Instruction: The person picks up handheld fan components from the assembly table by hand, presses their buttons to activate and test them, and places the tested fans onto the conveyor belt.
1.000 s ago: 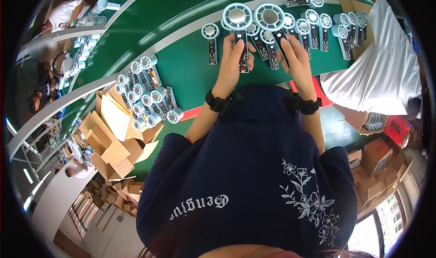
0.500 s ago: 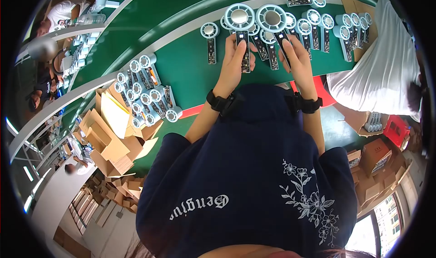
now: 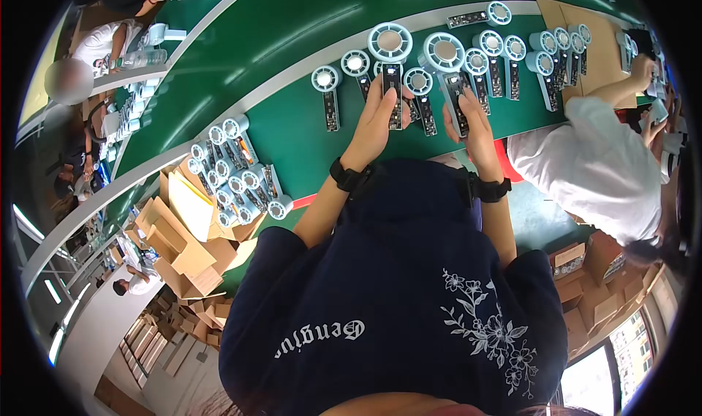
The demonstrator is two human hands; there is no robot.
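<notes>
My left hand (image 3: 373, 127) is closed around the handle of a light-blue handheld fan (image 3: 390, 43), its thumb lying on the black circuit board. In my right hand (image 3: 480, 132) is a second handheld fan (image 3: 444, 52), gripped by its handle, with its board also exposed. Both fans stand head-up, side by side and apart, above the green table (image 3: 300, 141). Behind and between them, more fans with open handles lie on the table, such as one (image 3: 418, 81) between my hands and one (image 3: 325, 79) to the left. The fans I hold partly cover others.
Several fans (image 3: 238, 185) lie grouped at the left, beside open cardboard boxes (image 3: 179, 244). At right, a person in a white shirt (image 3: 589, 167) sits close, an arm stretched over the table. A cardboard sheet (image 3: 578, 21) lies at the back right.
My view has shifted, so the table fans sit differently in frame. The two held fans are a little further apart. The co-worker's arm now reaches out at the right.
</notes>
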